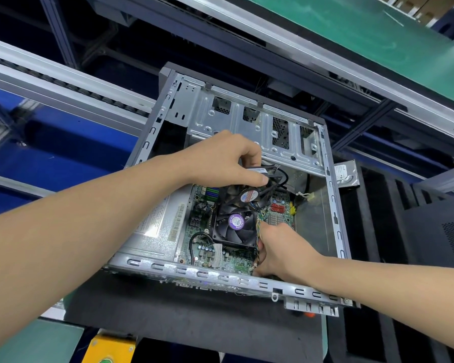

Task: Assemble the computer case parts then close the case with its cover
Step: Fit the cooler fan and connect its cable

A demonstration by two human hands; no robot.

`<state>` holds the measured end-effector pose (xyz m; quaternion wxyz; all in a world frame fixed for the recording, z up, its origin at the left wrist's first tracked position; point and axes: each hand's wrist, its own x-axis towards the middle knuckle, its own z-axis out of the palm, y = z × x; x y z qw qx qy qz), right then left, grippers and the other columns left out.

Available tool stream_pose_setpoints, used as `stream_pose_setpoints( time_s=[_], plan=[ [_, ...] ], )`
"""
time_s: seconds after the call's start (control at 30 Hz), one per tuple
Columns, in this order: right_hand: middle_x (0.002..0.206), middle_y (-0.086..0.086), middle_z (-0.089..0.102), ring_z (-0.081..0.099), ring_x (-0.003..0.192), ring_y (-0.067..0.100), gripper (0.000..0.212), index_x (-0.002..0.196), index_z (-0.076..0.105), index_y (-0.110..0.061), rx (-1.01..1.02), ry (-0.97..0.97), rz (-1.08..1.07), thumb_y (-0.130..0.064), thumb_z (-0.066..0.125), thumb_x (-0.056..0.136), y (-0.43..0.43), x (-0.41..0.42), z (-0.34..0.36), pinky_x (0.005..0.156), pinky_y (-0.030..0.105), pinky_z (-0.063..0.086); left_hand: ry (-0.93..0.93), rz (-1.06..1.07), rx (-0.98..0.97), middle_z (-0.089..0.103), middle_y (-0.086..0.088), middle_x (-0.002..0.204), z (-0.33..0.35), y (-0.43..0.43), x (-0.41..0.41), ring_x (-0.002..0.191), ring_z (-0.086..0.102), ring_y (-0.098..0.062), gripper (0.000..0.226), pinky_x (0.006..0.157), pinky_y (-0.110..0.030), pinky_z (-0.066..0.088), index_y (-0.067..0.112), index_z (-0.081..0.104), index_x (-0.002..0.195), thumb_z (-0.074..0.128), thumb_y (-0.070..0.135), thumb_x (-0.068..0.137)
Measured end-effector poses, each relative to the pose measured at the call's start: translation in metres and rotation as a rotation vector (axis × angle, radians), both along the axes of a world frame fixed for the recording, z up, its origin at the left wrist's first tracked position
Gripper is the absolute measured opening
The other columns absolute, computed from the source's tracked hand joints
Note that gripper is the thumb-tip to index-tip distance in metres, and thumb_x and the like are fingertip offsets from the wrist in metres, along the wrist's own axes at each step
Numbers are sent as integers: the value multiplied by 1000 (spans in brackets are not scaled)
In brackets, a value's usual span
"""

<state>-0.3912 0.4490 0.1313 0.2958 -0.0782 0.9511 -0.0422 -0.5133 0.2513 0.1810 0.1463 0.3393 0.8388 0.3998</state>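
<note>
An open computer case (330,195) lies on its side on a dark foam pad. Its green motherboard (207,255) carries a black cooler fan with a purple label (236,222). My left hand (226,158) grips a second black fan with a red and white label (249,196), tilted just above the cooler. My right hand (278,251) reaches in at the cooler's right side and pinches a bundle of coloured fan wires (258,247) near the board's edge. A silver power supply (152,226) sits at the case's left. The dark case cover (440,231) lies to the right.
A hard drive (347,175) lies outside the case by its right wall. The silver drive cage (247,121) spans the case's far end. A conveyor frame with grey rails (63,82) runs behind. A yellow box (110,347) and green mat (24,341) are near me.
</note>
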Motion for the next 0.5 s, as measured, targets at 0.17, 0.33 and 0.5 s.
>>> stream_pose_setpoints(
  time_s=[0.17, 0.33, 0.5],
  plan=[
    [68, -8, 67, 57, 63, 3, 58, 77, 39, -25, 13, -13, -18, -30, 96, 65, -1, 0, -1, 66, 26, 52, 7, -4, -1, 67, 12, 76, 1, 0, 1, 66, 57, -3, 25, 56, -15, 39, 25, 67, 83, 75, 48, 86],
    [70, -10, 67, 65, 76, 11, 56, 77, 40, -28, 57, 7, -40, -36, 95, 66, -4, 2, 3, 70, 33, 55, 4, -5, -3, 68, 12, 76, 1, 1, 1, 65, 57, -3, 24, 57, -16, 40, 25, 67, 83, 75, 48, 87],
    [77, -4, 72, 70, 81, 16, 57, 77, 43, -25, 37, -21, -73, -32, 98, 64, -4, 2, 9, 74, 38, 58, 6, -3, 1, 68, 13, 77, 1, 0, 1, 66, 59, -4, 24, 59, -19, 42, 26, 68, 83, 76, 48, 86]
  ],
)
